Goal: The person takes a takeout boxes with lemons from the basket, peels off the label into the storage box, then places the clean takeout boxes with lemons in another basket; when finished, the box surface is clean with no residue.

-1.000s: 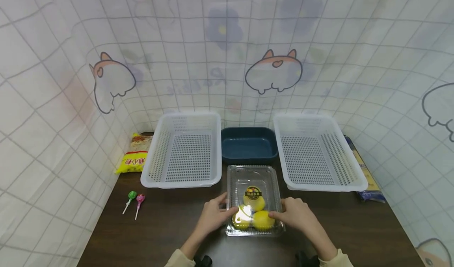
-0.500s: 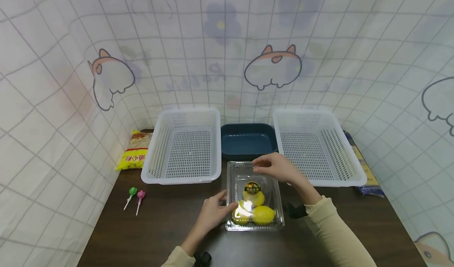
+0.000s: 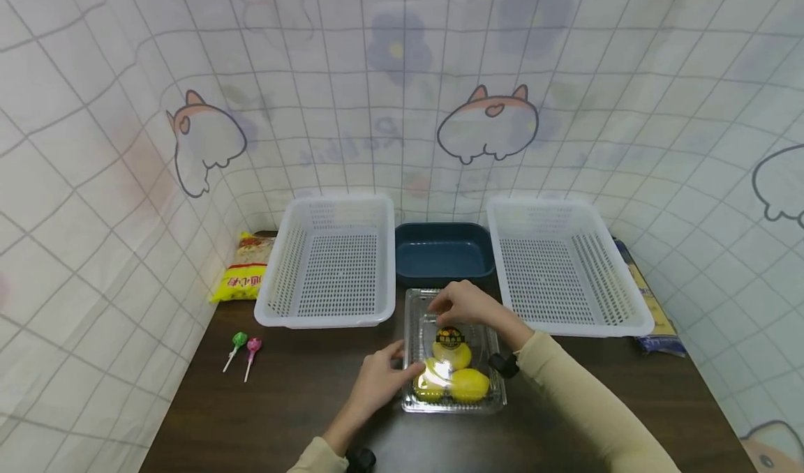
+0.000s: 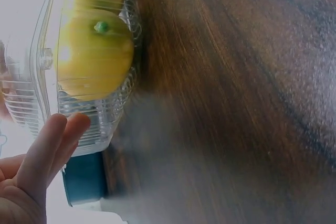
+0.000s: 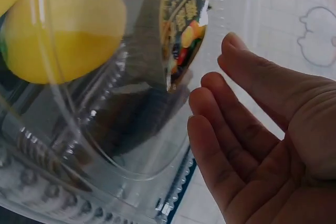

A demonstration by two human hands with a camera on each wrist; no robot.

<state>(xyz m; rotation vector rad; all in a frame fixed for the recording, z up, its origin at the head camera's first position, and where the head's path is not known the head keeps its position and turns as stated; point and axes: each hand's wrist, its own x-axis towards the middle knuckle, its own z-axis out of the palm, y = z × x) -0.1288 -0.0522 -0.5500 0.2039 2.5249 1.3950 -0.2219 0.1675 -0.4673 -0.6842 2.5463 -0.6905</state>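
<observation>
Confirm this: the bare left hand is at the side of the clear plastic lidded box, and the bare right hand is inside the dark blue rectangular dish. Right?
No: the right hand is over the far part of the clear plastic box, not inside the blue dish, as the head view shows. The left hand is at the box's side.

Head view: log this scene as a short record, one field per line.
container: clear box, lid on, label on top
contents: three yellow fruits
left hand: at the box's left edge, thumb over it
right hand: above the lid's far part, holding nothing
behind the box: dark blue tray between two white baskets
left side: green lollipop, pink lollipop, yellow bag
right side: packet, partly hidden by a basket
</observation>
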